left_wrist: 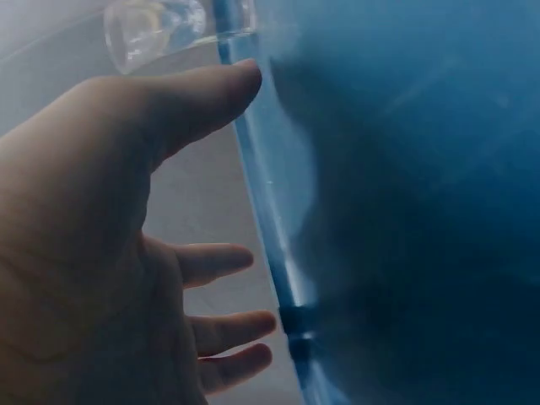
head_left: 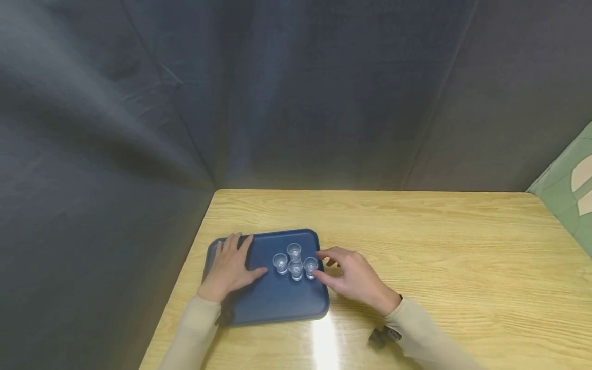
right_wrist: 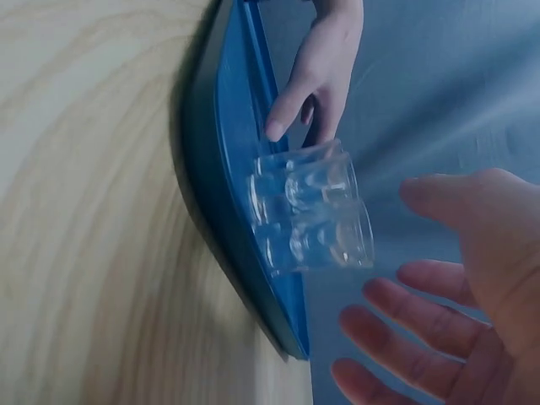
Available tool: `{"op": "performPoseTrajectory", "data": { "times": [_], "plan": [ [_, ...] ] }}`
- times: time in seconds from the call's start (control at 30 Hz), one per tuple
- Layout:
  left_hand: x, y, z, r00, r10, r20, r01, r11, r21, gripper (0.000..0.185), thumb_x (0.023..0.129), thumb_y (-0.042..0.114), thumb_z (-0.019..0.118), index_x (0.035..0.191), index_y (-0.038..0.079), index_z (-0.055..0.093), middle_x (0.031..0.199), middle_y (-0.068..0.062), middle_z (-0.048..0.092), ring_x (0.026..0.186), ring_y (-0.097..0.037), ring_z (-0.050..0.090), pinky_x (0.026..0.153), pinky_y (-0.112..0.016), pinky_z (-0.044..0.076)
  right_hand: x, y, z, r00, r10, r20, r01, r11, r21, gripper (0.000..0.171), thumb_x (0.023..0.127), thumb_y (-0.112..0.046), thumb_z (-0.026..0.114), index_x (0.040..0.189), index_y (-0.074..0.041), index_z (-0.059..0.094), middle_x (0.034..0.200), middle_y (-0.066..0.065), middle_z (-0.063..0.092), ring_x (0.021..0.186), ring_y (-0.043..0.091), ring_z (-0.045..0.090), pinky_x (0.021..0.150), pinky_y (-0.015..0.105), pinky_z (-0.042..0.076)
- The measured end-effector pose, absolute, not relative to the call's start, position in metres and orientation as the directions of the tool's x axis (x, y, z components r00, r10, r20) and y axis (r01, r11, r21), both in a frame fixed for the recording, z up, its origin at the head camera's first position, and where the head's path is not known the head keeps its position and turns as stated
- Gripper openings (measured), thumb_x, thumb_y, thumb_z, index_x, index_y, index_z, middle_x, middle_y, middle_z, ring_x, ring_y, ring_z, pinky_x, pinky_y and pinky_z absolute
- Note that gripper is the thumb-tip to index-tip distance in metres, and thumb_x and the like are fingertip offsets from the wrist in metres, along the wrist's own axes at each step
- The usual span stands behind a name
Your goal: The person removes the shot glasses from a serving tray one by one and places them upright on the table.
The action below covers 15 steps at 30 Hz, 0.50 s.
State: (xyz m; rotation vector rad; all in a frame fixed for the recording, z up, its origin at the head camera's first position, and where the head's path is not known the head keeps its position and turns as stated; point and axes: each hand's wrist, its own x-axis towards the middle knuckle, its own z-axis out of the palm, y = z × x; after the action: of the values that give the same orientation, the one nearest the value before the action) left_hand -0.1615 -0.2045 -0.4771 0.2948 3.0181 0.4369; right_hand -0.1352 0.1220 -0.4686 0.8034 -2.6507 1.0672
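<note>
Several small clear glasses [head_left: 295, 268] stand upright, close together, on the right half of a blue tray [head_left: 273, 306]. My left hand [head_left: 233, 268] is spread over the tray's left part, thumb pointing toward the glasses; whether it touches the tray is unclear. Part of a glass [left_wrist: 156, 29] shows beyond that thumb in the left wrist view. Beside the rightmost glass [head_left: 311, 266] is my right hand [head_left: 353, 275], its thumb and fingers parted. In the right wrist view a gap shows between those fingers [right_wrist: 413, 321] and the glasses [right_wrist: 316, 245].
The tray lies on a light wooden table [head_left: 439, 246], near its left edge. Dark grey curtains [head_left: 314, 103] hang behind and to the left. A green patterned surface [head_left: 569, 200] appears at the far right. A small dark device [head_left: 386, 336] sits by the right wrist.
</note>
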Motion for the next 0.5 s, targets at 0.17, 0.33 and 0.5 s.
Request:
{"op": "performPoseTrajectory", "data": {
  "times": [0.17, 0.33, 0.5],
  "plan": [
    [-0.163, -0.207, -0.481, -0.978, 0.197, -0.072, 0.168, 0.940, 0.297, 0.100, 0.088, 0.058, 0.080, 0.163, 0.004, 0.041, 0.168, -0.033, 0.030, 0.157, -0.053, 0.029, 0.129, -0.073, 0.017, -0.136, 0.115, -0.471, -0.817, -0.440, 0.374, -0.577, 0.595, -0.560, 0.039, 0.089, -0.030, 0.086, 0.119, -0.006, 0.079, 0.109, 0.004, 0.082, 0.084, 0.017, 0.075, 0.072, 0.029, 0.064],
    [-0.164, -0.208, -0.481, -0.978, 0.193, -0.079, 0.160, 0.937, 0.311, 0.099, 0.088, 0.058, 0.080, 0.161, 0.002, 0.043, 0.169, -0.032, 0.030, 0.155, -0.056, 0.031, 0.129, -0.072, 0.020, -0.137, 0.113, -0.476, -0.814, -0.443, 0.376, -0.581, 0.603, -0.546, 0.035, 0.090, -0.026, 0.086, 0.117, -0.005, 0.079, 0.107, 0.005, 0.081, 0.082, 0.015, 0.074, 0.071, 0.025, 0.062],
    [-0.165, -0.207, -0.481, -0.979, 0.181, -0.098, 0.142, 0.939, 0.313, 0.099, 0.088, 0.059, 0.080, 0.160, 0.002, 0.044, 0.169, -0.031, 0.029, 0.155, -0.055, 0.032, 0.130, -0.068, 0.023, -0.139, 0.111, -0.481, -0.823, -0.432, 0.369, -0.568, 0.626, -0.535, 0.037, 0.089, -0.028, 0.087, 0.118, -0.006, 0.079, 0.106, 0.003, 0.082, 0.080, 0.012, 0.074, 0.070, 0.022, 0.060]
  ]
}}
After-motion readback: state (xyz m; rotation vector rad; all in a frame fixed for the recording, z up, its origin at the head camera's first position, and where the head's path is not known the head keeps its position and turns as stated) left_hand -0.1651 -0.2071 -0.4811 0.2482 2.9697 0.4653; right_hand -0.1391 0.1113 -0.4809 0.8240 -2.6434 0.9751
